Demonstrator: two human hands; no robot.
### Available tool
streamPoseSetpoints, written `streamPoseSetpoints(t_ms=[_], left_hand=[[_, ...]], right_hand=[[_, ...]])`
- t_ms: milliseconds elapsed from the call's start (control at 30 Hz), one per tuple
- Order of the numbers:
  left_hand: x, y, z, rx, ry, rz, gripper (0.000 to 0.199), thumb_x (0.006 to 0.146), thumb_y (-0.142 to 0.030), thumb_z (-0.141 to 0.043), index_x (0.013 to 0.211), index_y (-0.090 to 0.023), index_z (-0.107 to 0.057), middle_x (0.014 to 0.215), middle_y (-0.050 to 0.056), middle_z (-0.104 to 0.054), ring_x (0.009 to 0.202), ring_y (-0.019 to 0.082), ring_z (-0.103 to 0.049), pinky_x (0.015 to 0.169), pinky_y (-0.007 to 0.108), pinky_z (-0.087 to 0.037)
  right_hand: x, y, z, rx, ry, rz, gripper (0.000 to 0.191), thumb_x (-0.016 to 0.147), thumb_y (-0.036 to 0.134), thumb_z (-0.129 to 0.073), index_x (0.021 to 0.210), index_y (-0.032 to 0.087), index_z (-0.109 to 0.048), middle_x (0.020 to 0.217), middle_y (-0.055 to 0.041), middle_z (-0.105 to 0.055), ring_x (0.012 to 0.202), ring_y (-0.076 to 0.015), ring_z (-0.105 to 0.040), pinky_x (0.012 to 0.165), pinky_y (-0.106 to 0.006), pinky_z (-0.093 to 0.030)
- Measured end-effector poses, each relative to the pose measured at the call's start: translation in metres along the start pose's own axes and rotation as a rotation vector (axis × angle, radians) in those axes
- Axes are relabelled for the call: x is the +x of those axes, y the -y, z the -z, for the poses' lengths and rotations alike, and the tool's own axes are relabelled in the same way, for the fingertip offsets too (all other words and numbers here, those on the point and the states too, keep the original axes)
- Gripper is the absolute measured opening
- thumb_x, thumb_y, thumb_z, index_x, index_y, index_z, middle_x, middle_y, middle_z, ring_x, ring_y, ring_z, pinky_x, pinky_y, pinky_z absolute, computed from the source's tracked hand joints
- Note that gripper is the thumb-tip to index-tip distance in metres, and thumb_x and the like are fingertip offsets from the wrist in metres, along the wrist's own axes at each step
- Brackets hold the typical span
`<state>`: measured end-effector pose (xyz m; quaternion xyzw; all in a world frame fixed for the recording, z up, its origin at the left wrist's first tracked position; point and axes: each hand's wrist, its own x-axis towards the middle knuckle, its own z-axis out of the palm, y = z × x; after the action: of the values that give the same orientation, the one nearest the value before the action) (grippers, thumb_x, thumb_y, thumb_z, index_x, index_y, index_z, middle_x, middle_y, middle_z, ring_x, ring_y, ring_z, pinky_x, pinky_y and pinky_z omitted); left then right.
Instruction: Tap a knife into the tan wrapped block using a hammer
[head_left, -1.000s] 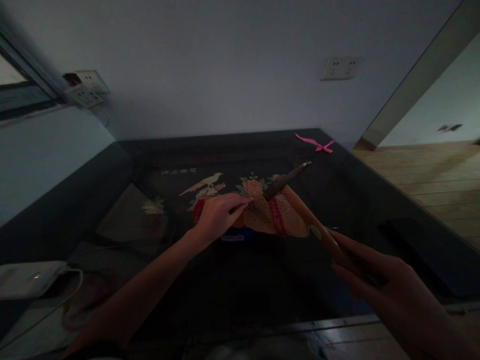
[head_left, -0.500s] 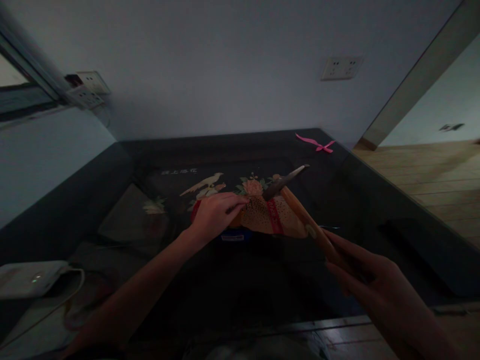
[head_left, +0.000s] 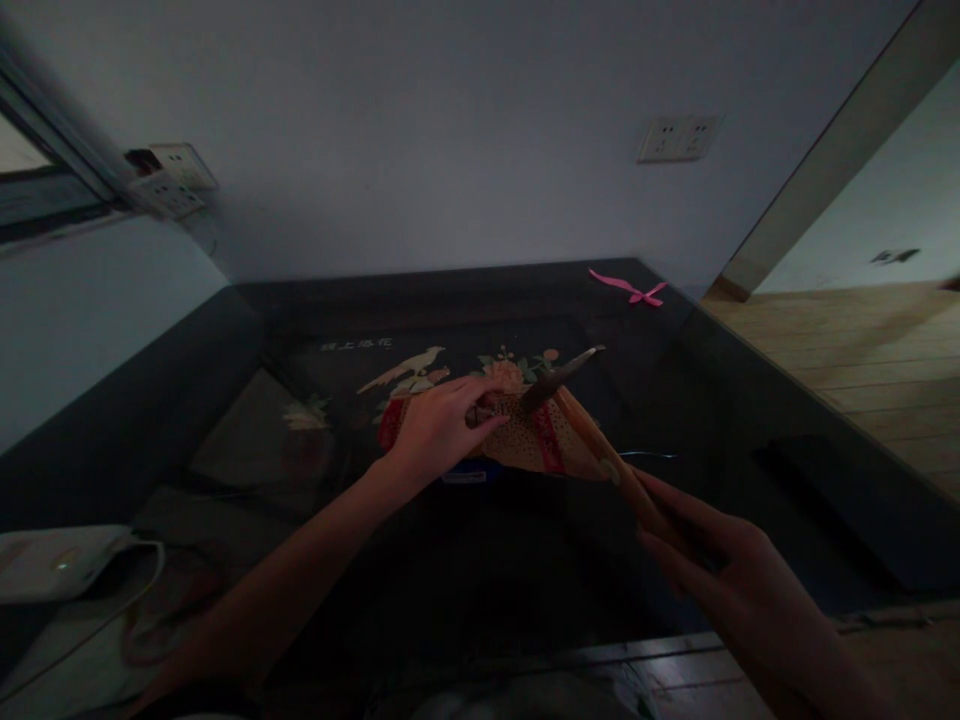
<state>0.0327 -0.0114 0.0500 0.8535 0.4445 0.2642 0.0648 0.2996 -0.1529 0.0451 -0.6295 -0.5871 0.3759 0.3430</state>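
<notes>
A tan dotted piece with red bands (head_left: 517, 440) lies across the middle of the dark table over something blue (head_left: 466, 472). My left hand (head_left: 442, 425) rests on its left part, thumb and fingers curled in a pinch; what lies between the fingertips is too dark to make out. My right hand (head_left: 712, 550) is closed round the wooden handle of a hammer (head_left: 592, 435). The hammer's dark metal head touches or hovers just above the dotted piece, right of my left fingertips, its thin end pointing up and right.
A pink ribbon (head_left: 636, 294) lies at the back right of the table (head_left: 450, 300). A white device with a cable (head_left: 64, 562) is at the left edge. A dark flat object (head_left: 847, 510) lies at the right, and a thin shiny item (head_left: 649, 455) is nearer the middle.
The hammer and my right hand have moved slightly left and down. My left hand has shifted a little right, with its thumb and fingers a bit farther apart.
</notes>
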Motion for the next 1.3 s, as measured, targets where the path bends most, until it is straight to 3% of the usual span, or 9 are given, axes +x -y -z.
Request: streamPoseSetpoints(t_ms=[333,467,600,733,1133,1300], left_hand=[[0.008,-0.005,0.0,-0.05,0.025,0.021,0.008,0.084,-0.023,-0.066,0.089,-0.021,-0.071,0.089,0.001,-0.075,0.082,0.02,-0.069,0.072,0.029,-0.05],[0.013,-0.009,0.003,-0.021,0.109,0.064,0.009,0.085,-0.025,-0.065,0.087,-0.021,-0.073,0.087,0.002,-0.075,0.08,0.021,-0.069,0.072,0.03,-0.049],[0.019,-0.012,0.006,0.021,0.183,0.065,0.011,0.085,-0.026,-0.064,0.087,-0.021,-0.073,0.086,0.004,-0.075,0.081,0.022,-0.068,0.071,0.031,-0.048],[0.021,-0.013,0.007,0.044,0.21,0.073,0.012,0.086,-0.026,-0.063,0.088,-0.021,-0.073,0.085,0.004,-0.074,0.081,0.022,-0.067,0.071,0.031,-0.049],[0.018,-0.01,0.002,0.075,0.197,0.038,0.012,0.087,-0.027,-0.062,0.089,-0.021,-0.072,0.085,0.003,-0.075,0.078,0.021,-0.069,0.069,0.03,-0.049],[0.019,-0.012,0.003,0.088,0.226,0.053,0.012,0.087,-0.026,-0.062,0.09,-0.022,-0.073,0.083,0.003,-0.075,0.076,0.022,-0.069,0.066,0.03,-0.048]], right_hand=[[-0.001,0.003,0.0,-0.043,-0.013,0.003,0.05,0.082,0.032,-0.06,0.131,0.024,-0.061,0.102,-0.0039,-0.077,0.069,-0.0199,-0.07,0.056,-0.028,-0.059],[0.001,0.002,0.002,-0.053,-0.003,0.012,0.05,0.083,0.034,-0.06,0.132,0.025,-0.06,0.096,-0.0038,-0.077,0.064,-0.0188,-0.068,0.053,-0.027,-0.058],[0.003,0.0,0.0,-0.033,0.036,0.015,0.051,0.084,0.031,-0.059,0.135,0.025,-0.057,0.103,-0.0033,-0.076,0.076,-0.0206,-0.07,0.061,-0.027,-0.059],[0.004,0.0,-0.002,-0.039,0.033,0.009,0.05,0.084,0.032,-0.058,0.134,0.024,-0.058,0.106,-0.0041,-0.076,0.068,-0.0193,-0.071,0.056,-0.028,-0.059],[0.005,0.001,-0.004,-0.03,0.04,0.015,0.049,0.085,0.028,-0.058,0.133,0.021,-0.058,0.111,-0.007,-0.075,0.099,-0.0273,-0.07,0.077,-0.036,-0.06],[0.003,0.003,-0.005,-0.017,0.029,0.005,0.05,0.084,0.029,-0.058,0.133,0.021,-0.059,0.11,-0.0055,-0.075,0.088,-0.0247,-0.072,0.065,-0.031,-0.061]])
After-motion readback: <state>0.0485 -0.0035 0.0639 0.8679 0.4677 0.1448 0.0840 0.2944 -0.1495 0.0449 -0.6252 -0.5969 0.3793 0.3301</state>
